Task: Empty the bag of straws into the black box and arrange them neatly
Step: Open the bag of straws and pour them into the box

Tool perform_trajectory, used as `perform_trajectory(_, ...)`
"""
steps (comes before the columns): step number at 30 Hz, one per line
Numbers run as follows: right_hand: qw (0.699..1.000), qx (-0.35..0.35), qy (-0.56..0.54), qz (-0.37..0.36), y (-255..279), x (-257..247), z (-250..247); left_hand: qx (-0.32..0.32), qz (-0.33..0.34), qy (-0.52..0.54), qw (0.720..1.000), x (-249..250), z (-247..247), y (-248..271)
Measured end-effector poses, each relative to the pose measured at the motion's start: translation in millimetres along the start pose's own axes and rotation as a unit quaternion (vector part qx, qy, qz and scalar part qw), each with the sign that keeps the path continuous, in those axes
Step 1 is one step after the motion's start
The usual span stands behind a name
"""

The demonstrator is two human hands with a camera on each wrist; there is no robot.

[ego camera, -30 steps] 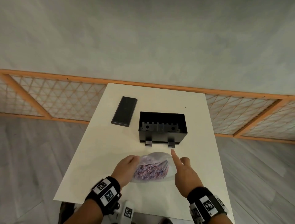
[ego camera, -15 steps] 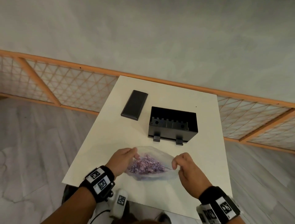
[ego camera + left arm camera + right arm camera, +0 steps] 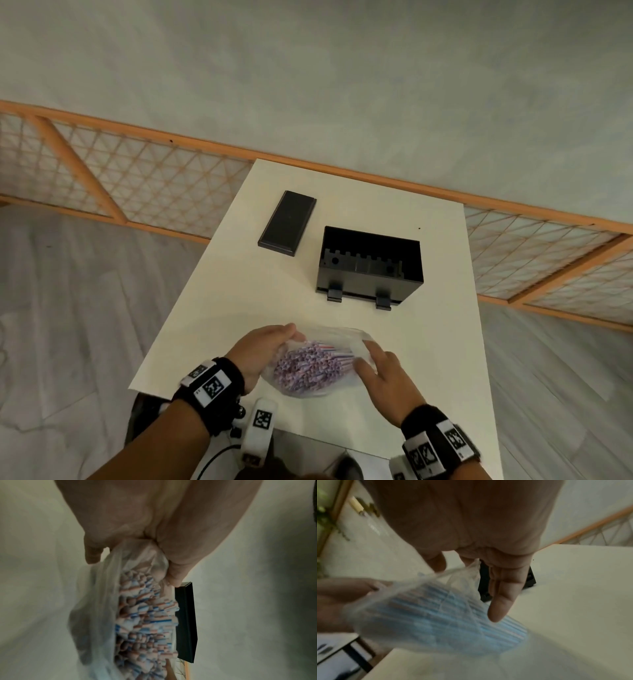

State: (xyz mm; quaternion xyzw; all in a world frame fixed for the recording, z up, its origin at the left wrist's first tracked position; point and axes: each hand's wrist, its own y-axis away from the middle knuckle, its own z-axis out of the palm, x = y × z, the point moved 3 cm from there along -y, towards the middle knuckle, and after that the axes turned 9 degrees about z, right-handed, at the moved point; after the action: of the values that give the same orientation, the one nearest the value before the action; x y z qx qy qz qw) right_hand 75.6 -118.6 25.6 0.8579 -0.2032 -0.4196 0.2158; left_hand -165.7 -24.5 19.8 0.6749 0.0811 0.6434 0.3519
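Both hands hold the clear bag (image 3: 346,337) at its mouth: the left hand (image 3: 262,351) pinches the left rim, the right hand (image 3: 385,378) pinches the right rim with some fingers (image 3: 500,601) left straight. The straws (image 3: 310,366) are inside the bag, just above the white table (image 3: 212,308). The box (image 3: 370,265) stands open beyond, its lid (image 3: 287,223) beside it. Behind are an orange lattice rail (image 3: 137,174), a grey wall and a grey floor.
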Motion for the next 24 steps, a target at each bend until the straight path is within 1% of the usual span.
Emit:
perform_trajectory(2,0.999,0.005,-0.042,0.012,-1.4,0.3,6.0,-0.003,-0.008,0.043,0.999,-3.0,2.8,2.1)
perform_trajectory(4,0.993,-0.023,-0.114,0.03,-6.0,5.3,15.8,-0.005,-0.025,0.09,0.996,-6.2,6.3,3.2)
perform_trajectory(6,0.99,-0.023,-0.138,0.029,-10.7,6.9,23.4,0.006,-0.039,0.139,0.99,-12.8,7.7,1.1)
perform_trajectory(8,0.995,-0.012,-0.095,0.04,-12.2,3.7,28.6,0.011,-0.047,0.22,0.974,-18.3,8.4,-2.5)
perform_trajectory(9,0.998,-0.002,-0.043,0.036,-12.7,1.6,31.2,0.006,-0.048,0.265,0.963,-20.0,7.8,-5.2)
perform_trajectory(10,1.0,0.001,0.015,0.012,-11.5,-0.8,34.0,-0.001,-0.053,0.312,0.949,-18.6,8.0,-5.9)
perform_trajectory(12,0.993,-0.009,0.114,-0.008,-9.6,2.0,41.1,-0.017,-0.054,0.389,0.92,-16.3,7.5,-8.6)
perform_trajectory(13,0.987,-0.02,0.159,-0.005,-9.1,3.4,43.6,-0.014,-0.049,0.401,0.915,-15.5,7.8,-10.9)
perform_trajectory(14,0.98,-0.019,0.197,-0.019,-10.9,6.2,45.6,-0.012,-0.048,0.41,0.911,-15.1,8.6,-11.9)
perform_trajectory(16,0.97,0.001,0.241,-0.034,-13.7,6.5,46.2,-0.011,-0.05,0.43,0.902,-14.4,14.9,-12.5)
perform_trajectory(19,0.975,0.045,0.212,-0.041,-21.5,-2.6,45.9,0.027,-0.068,0.421,0.904,-18.4,24.0,-13.3)
perform_trajectory(20,0.977,0.053,0.201,-0.039,-27.3,-5.0,47.5,0.029,-0.057,0.405,0.912,-18.0,27.7,-11.8)
perform_trajectory(21,0.98,0.053,0.191,-0.032,-32.2,-7.9,48.5,0.028,-0.04,0.368,0.928,-18.8,29.5,-12.2)
perform_trajectory(22,0.982,0.051,0.18,-0.032,-37.3,-9.2,49.3,0.032,-0.019,0.303,0.952,-19.3,30.8,-11.7)
perform_trajectory(23,0.985,0.042,0.168,-0.024,-39.7,-11.6,48.5,0.038,0.001,0.216,0.976,-21.5,29.7,-12.5)
perform_trajectory(24,0.988,0.035,0.15,-0.014,-44.2,-9.8,47.8,0.046,0.022,0.119,0.992,-23.8,26.6,-14.1)
